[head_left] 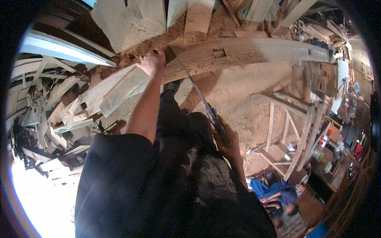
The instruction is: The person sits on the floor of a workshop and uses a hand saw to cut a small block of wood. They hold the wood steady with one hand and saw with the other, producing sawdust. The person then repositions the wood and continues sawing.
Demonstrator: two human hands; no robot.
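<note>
A long, thick wooden beam (254, 50) lies across in front of me, with a small square mortise cut into its face. My left hand (153, 62) is closed over the beam's upper part, its fingers curled at the far edge. In my right hand (228, 138) is the dark handle of a handsaw, gripped near my right thigh. The handsaw (195, 85) slants up and left, its narrow blade seen nearly edge-on. Its far end lies across the beam, just right of my left hand. Whether the teeth are inside a cut I cannot tell.
Loose boards (123, 92) lean at the left by a pile of offcuts (43, 107). Sawdust (139, 49) covers ground beyond the beam. A wooden trestle (285, 131) stands at right. Below it, people (283, 196) sit low near cluttered tools.
</note>
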